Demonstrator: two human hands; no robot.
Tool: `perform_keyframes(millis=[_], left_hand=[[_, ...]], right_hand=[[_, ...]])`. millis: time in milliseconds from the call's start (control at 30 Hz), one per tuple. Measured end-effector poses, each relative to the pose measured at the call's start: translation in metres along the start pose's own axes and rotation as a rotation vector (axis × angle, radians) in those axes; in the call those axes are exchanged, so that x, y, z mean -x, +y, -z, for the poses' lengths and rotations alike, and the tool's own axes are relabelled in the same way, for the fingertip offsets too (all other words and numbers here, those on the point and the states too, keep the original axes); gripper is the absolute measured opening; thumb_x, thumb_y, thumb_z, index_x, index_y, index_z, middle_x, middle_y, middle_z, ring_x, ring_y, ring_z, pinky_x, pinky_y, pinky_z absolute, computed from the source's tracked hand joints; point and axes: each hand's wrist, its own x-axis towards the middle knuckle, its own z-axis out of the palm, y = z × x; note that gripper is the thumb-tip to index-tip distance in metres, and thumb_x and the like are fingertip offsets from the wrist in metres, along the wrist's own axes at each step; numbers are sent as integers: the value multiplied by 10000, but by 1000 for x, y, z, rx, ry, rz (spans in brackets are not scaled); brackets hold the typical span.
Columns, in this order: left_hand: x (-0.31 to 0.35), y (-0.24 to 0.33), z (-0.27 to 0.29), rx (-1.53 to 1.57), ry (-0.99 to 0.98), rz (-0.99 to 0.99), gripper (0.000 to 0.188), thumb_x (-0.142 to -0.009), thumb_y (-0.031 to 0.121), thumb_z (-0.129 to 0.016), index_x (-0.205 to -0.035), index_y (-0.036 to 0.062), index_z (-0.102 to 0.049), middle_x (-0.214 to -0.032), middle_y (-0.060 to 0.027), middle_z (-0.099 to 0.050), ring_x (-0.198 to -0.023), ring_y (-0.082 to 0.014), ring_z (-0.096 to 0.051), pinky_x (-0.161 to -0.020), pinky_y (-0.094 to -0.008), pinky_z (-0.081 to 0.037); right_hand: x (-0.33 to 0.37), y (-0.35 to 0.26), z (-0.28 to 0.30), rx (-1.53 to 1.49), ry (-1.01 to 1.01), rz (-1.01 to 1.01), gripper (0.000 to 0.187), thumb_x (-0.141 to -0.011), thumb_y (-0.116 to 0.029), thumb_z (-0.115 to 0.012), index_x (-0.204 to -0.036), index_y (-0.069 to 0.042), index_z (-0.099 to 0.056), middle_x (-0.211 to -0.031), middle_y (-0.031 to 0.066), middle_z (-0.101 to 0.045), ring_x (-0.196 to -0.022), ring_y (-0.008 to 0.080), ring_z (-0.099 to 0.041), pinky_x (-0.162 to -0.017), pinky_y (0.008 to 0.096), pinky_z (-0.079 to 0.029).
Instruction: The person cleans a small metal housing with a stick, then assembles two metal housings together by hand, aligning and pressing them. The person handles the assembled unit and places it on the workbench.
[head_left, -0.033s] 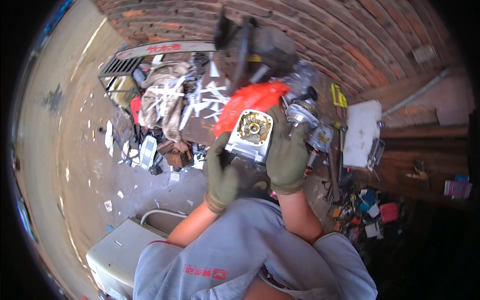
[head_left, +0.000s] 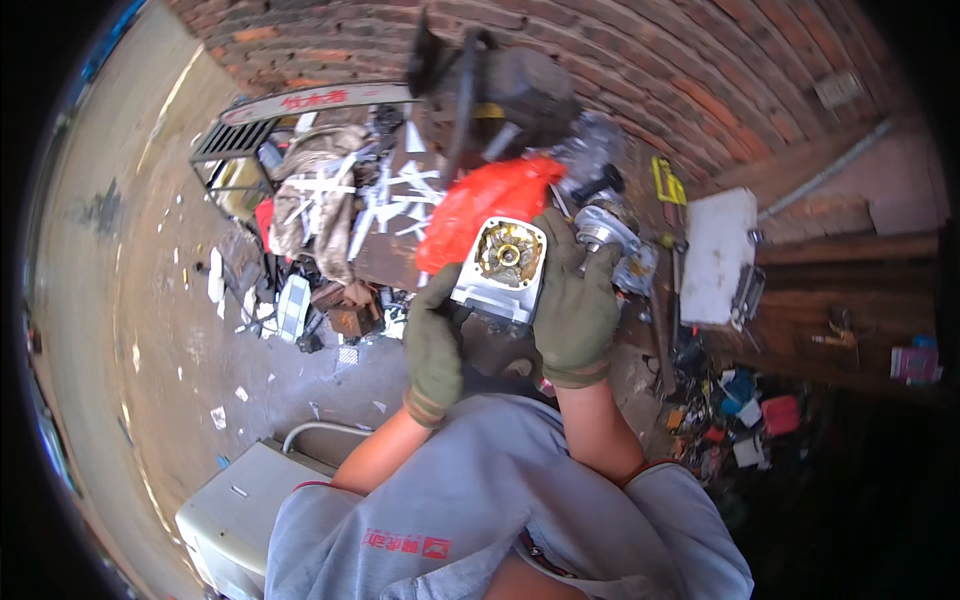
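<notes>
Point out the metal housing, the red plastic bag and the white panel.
Metal housing (head_left: 508,257), head view: hub inside.
Red plastic bag (head_left: 482,204), head view: crumpled middle.
White panel (head_left: 718,258), head view: flat face.

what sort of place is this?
Probably a small repair or dismantling workshop: an open metal housing with yellowish residue inside, loose odds and ends heaped at lower right, and a rough brick wall behind the clutter.
</notes>
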Motion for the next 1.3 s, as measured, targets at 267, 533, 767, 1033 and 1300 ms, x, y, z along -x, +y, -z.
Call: perform_keyframes(millis=[267, 533, 767, 1033, 1300], left_hand=[[44, -4, -81, 543, -425, 436, 755, -1003, 488, -549, -1565, 46, -308, -1546, -154, -445, -1390, -289, -477, -1166, -447, -377], [89, -23, -139, 506, -759, 885, 1086, -801, 773, -612, -1559, 50, -327, -1542, -212, -432, -1370, -367, -495, -1163, -508, -405], [100, -41, -151, 1031, -651, 1149, 942, -861, 716, -537, -1525, 62, -395, -1444, -273, -513, -1273, -477, -548, -1058, -604, -472], [67, -40, -154, 1124, -839, 1210, 509, -1038, 342, -441, -1444, 39, -503, -1409, -223, -568, -1267, -341, -592, -1113, -501, -467], [46, -38, -145, 888, -1044, 1082, 1287, -516, 257, -1008, -1554, -17, -298, -1525, -207, -461, -1385, -326, -495, -1190, -475, -348]], right_hand=[[96, -93, 44, -107, 19, 91, 837, -1036, -618, -364, -1504, 76, -352, -1527, 233, -423, -1430, 319, -384, -1213, 433, -267], [161, -156, 100, 230, 27, 324, 665, -1013, -513, -548, -1459, -34, -434, -1421, 260, -529, -1325, 308, -512, -1148, 435, -364], [206, -257, 91, 1181, -2, 125, 435, -1074, -289, -506, -1325, 61, -567, -1261, 152, -663, -1137, 212, -640, -990, 332, -485], [227, -240, 128, 918, 96, 413, 504, -1042, -280, -555, -1360, 110, -523, -1286, 192, -638, -1151, 264, -638, -992, 359, -486], [220, -228, 120, 1011, 159, 385, 563, -993, -278, -622, -1351, 142, -513, -1254, 207, -653, -1115, 267, -657, -957, 388, -518]])
